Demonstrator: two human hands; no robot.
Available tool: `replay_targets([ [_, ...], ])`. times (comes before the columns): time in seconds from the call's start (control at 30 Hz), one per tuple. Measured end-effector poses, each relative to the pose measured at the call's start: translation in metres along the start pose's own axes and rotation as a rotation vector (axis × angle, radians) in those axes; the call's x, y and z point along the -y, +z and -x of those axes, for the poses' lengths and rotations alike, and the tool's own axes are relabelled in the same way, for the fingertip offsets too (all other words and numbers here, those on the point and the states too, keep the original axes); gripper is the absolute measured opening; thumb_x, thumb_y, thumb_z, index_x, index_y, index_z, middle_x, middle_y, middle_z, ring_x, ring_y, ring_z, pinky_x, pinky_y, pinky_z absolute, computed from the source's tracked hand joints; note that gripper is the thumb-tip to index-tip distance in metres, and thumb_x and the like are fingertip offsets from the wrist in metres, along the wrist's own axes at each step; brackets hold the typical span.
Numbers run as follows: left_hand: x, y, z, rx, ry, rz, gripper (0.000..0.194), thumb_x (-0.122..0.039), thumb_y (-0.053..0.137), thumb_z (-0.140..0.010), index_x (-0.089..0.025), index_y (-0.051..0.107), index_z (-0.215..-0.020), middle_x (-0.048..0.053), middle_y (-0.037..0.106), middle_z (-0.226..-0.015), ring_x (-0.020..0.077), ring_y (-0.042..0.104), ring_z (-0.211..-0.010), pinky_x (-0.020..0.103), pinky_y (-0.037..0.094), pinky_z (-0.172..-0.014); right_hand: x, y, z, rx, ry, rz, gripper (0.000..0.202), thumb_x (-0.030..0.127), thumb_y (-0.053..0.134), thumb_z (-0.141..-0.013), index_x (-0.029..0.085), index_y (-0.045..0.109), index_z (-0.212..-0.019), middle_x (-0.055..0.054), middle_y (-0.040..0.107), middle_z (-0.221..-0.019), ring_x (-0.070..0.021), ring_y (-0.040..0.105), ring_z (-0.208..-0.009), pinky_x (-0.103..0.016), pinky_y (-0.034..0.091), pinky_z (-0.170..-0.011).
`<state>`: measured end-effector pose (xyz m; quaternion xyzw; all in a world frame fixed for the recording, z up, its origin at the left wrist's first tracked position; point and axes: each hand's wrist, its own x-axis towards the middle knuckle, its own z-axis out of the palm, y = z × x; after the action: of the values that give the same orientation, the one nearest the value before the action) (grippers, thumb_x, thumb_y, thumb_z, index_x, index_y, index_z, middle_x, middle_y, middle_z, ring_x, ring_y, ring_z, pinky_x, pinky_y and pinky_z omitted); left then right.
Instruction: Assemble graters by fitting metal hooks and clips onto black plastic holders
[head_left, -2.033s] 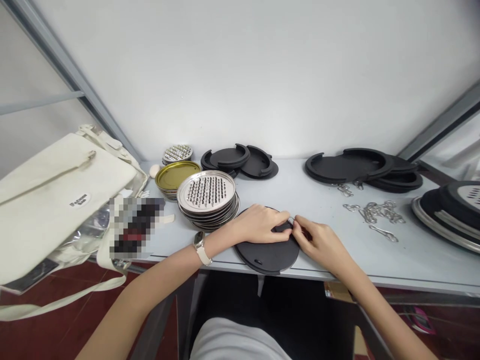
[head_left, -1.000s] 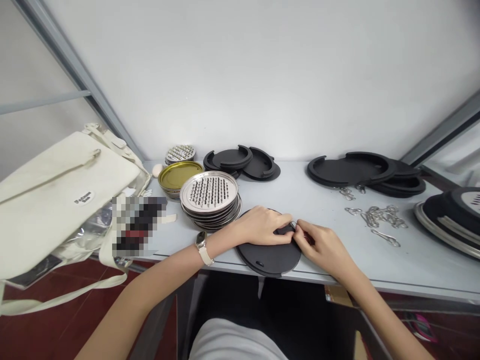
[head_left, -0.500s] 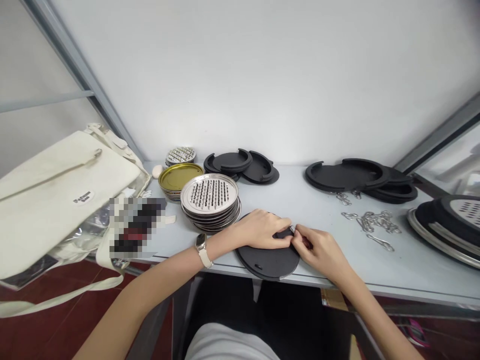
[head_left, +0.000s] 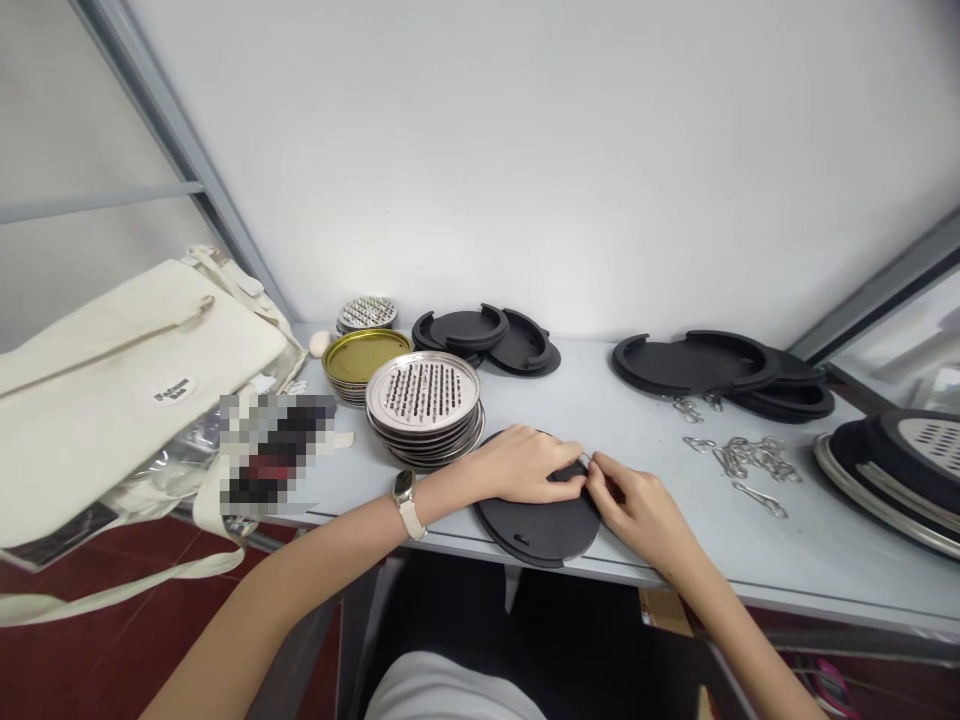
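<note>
Black disc (head_left: 544,525): laid flat at the near edge of the table (head_left: 585,395), between the grater stack (head_left: 424,390) and the loose clips (head_left: 754,458); left hand (head_left: 525,466) rested across it, index finger and thumb brought to the far rim, toward the right; whether the rim is pinched cannot be told; right hand (head_left: 634,500) closed at the fingertips on a thin wire clip (head_left: 586,457), held at that same rim.

Handling, as judged: disc best kept pressed flat; wire best eased, not forced, lest it be bent or slip.

Containers: cream bag (head_left: 142,330), with clear plastic (head_left: 196,445) shown at its lower edge, other contents not made out; black rimmed trays (head_left: 465,325), overlapped at the back; further trays (head_left: 690,360), likewise overlapped, at right; gold-coloured lid (head_left: 367,355), shallow, set atop a stack.
</note>
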<state>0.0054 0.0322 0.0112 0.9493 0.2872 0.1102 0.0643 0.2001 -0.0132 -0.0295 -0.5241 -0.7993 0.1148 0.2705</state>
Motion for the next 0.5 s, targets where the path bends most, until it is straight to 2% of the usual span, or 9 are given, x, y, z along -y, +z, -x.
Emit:
replay_targets([
  [0.5, -0.001, -0.0016, -0.0009, -0.001, 0.01, 0.007, 0.022, -0.042, 0.045, -0.09, -0.022, 0.053, -0.09, 0.001, 0.069, -0.082, 0.0171, 0.064, -0.071, 0.027, 0.035, -0.057, 0.001, -0.0015, -0.003, 0.028, 0.069, -0.024, 0.031, 0.036, 0.034, -0.097, 0.022, 0.049, -0.073, 0.001, 0.054, -0.055, -0.0144, 0.051, -0.047, -0.026, 0.033, -0.053],
])
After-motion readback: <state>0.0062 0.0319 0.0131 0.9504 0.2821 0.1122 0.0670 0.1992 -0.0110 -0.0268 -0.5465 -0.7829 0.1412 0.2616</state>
